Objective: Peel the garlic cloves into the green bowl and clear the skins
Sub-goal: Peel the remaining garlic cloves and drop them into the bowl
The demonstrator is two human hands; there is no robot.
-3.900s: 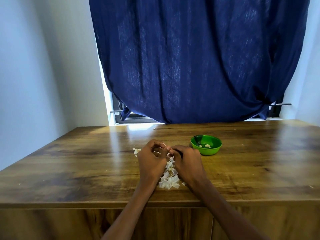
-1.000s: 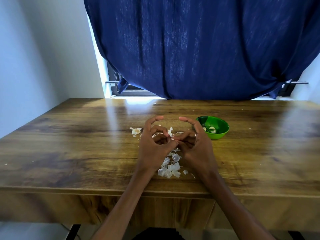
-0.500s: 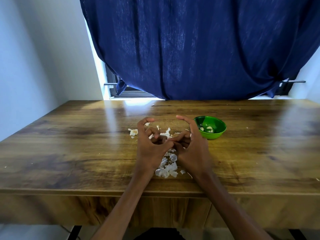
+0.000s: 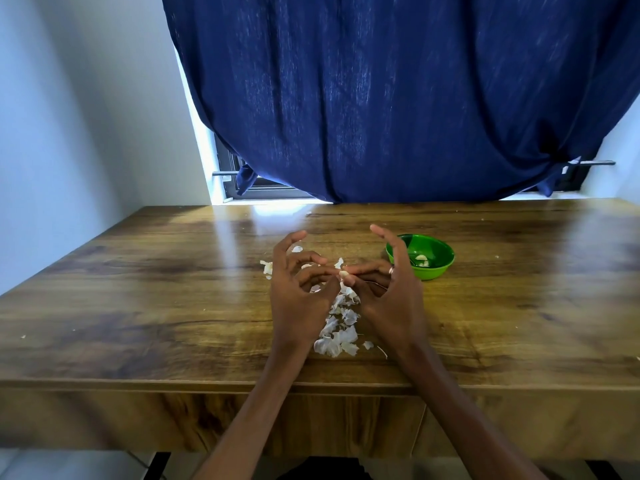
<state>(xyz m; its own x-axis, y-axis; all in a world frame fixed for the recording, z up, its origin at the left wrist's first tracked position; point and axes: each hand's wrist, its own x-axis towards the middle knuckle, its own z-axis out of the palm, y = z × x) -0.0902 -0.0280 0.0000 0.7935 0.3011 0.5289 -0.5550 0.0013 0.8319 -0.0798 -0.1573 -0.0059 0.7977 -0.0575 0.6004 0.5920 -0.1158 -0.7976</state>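
Both hands, left hand (image 4: pixel 298 299) and right hand (image 4: pixel 391 292), pinched one garlic clove (image 4: pixel 343 274) above the skins (image 4: pixel 337 327); green bowl (image 4: pixel 440 268), right, held few cloves (skins uncleared).

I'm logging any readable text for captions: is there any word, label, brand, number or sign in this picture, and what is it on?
None: no readable text shows in this view.
The green bowl, the wooden table, the blue curtain and the garlic skins all look unmarked.
The ring on the right hand is too small to tell any engraving.
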